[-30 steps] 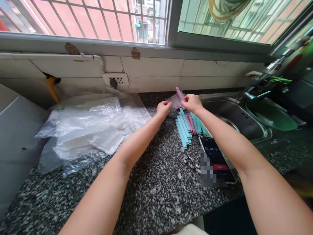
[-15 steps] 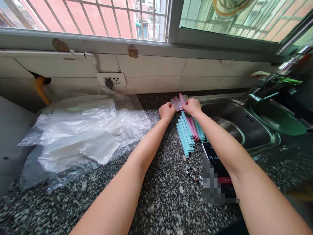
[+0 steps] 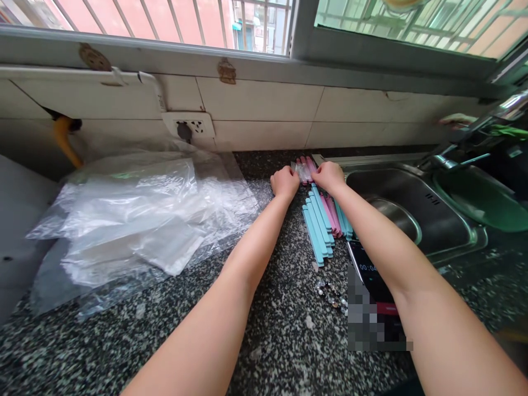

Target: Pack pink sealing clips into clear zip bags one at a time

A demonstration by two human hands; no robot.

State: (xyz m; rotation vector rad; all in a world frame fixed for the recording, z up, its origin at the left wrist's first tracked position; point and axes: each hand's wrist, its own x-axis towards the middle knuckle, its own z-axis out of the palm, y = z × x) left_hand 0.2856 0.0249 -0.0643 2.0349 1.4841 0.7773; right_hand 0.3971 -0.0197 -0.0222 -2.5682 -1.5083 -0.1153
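Near the back wall, my left hand point(image 3: 285, 181) is closed at the left edge of a small clear plastic bag point(image 3: 300, 169). Pink bag clips point(image 3: 306, 165) lie side by side in or under that bag; I cannot tell which. My right hand point(image 3: 329, 175) pinches at the right side of the same bag, its fingertips partly hidden. Just below the hands, several light-blue bag clips point(image 3: 317, 226) lie in a slanted stack on the counter. More pink clips point(image 3: 331, 214) sit beside them, with further blue clips point(image 3: 342, 220) partly under my right forearm.
A heap of clear plastic bags point(image 3: 136, 220) spreads over the left of the granite counter point(image 3: 264, 330). A bead bracelet point(image 3: 330, 294) and a phone with a timer point(image 3: 371, 269) lie nearer me. The steel sink point(image 3: 447, 206) is on the right; a wall socket point(image 3: 198, 125) is behind.
The pink clips under my hands now look closer together, and the clear plastic covers less of them. Both hands stay at the bag. The camera view has shifted slightly.
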